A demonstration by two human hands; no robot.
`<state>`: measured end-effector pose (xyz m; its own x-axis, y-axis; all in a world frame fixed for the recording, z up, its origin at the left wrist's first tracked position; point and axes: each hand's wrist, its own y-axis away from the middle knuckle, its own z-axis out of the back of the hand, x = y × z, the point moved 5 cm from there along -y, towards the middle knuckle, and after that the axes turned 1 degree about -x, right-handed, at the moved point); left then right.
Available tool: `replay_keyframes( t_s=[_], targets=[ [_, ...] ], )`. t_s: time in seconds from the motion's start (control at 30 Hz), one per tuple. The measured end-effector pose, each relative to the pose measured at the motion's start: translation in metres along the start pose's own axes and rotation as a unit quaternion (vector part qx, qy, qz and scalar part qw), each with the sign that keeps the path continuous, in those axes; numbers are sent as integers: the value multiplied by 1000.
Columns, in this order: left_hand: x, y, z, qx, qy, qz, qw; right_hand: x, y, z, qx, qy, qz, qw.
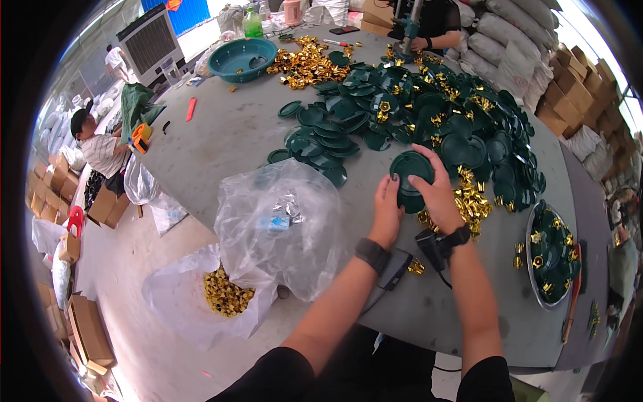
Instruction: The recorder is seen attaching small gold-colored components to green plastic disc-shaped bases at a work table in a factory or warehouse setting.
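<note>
Here, grey table, cluttered workshop, stacked cartons

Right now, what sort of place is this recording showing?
Probably a small assembly workshop: a big table heaped with dark green discs and gold pieces, stacked cardboard boxes, filled sacks, and other people working nearby.

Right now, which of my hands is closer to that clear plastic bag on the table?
Left. Your left hand is just right of the clear plastic bag, apart from it, gripping the dark green lid. Your right hand grips the lid's far side, farther away.
</note>
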<state>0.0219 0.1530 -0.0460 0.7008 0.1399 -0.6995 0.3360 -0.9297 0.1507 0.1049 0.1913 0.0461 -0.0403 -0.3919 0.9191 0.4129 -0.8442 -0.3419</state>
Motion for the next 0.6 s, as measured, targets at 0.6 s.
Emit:
replay_keyframes(
  t_s=[0.6],
  targets=[
    [15,-4,-3,75,-64,31,995,-61,30,27,-209,-374,-135,893]
  ],
)
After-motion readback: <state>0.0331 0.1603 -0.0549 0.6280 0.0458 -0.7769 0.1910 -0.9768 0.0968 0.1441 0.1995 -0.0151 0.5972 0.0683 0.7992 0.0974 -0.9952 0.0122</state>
